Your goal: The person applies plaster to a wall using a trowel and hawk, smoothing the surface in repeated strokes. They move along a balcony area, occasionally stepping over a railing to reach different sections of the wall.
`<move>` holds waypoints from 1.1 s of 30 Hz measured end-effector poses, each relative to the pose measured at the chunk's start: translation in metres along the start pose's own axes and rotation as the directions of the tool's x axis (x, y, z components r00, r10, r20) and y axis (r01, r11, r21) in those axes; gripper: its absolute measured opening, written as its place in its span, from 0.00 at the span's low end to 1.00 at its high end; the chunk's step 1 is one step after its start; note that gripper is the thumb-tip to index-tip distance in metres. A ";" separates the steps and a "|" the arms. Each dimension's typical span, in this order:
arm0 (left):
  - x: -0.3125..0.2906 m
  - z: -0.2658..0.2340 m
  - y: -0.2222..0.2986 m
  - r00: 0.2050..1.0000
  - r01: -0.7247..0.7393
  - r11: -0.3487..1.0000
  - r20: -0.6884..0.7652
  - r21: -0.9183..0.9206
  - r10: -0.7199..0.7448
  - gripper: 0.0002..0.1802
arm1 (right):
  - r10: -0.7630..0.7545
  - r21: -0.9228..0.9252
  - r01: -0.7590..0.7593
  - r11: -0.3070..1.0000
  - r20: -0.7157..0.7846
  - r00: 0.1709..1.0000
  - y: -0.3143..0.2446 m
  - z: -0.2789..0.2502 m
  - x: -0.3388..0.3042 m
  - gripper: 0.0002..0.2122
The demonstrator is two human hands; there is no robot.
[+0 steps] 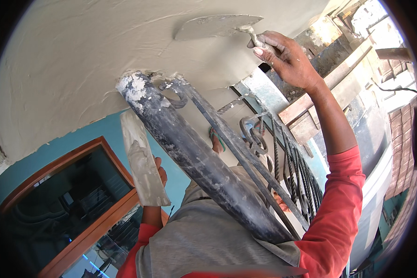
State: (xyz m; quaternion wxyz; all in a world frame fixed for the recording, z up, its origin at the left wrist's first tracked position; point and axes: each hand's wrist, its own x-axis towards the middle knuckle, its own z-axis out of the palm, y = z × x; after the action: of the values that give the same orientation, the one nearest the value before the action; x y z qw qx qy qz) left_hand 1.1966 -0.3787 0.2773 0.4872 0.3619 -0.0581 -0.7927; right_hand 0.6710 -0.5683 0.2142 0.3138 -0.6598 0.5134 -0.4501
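My right hand (287, 58) is closed round the handle of a trowel (213, 26), whose pointed blade lies against the smooth grey plaster (88, 51) at the top. Lower left, my left hand (160, 171) grips a flat plaster-smeared board (145, 162) from behind, so most of its fingers are hidden. A small lump of wet plaster sits on the board's face. Between my two arms, a thick dark pipe (194, 157) slants from the plastered surface down to my body, its upper end spattered with plaster.
A metal railing (245, 153) with scrolls and twisted bars runs beside the pipe. A wood-framed dark window (69, 194) is set in a blue wall at lower left. Planks (329, 88) stand at right, near roof tiles (401, 148). Below, a sandalled foot (217, 140) shows on the floor.
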 end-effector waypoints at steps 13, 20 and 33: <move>0.011 0.004 -0.006 1.000 -0.021 0.999 0.017 -0.050 0.022 0.21 | 0.034 -0.027 -0.028 0.999 0.266 0.963 -0.006 0.041 -0.022 0.20; 0.013 -0.018 -0.002 0.999 0.024 0.996 0.035 -0.083 -0.021 0.22 | 0.083 -0.092 -0.063 0.994 0.234 0.969 -0.002 0.059 -0.020 0.20; 0.020 -0.011 0.001 1.000 0.015 1.000 -0.016 -0.024 -0.016 0.22 | 0.178 0.083 -0.206 0.975 0.262 0.949 0.016 0.051 -0.025 0.18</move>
State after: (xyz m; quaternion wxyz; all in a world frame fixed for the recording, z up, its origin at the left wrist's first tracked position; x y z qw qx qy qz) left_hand 1.1990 -0.3923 0.2589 0.4858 0.3631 -0.0418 -0.7940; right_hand 0.7100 -0.5517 0.1727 0.4545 -0.6405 0.5057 -0.3570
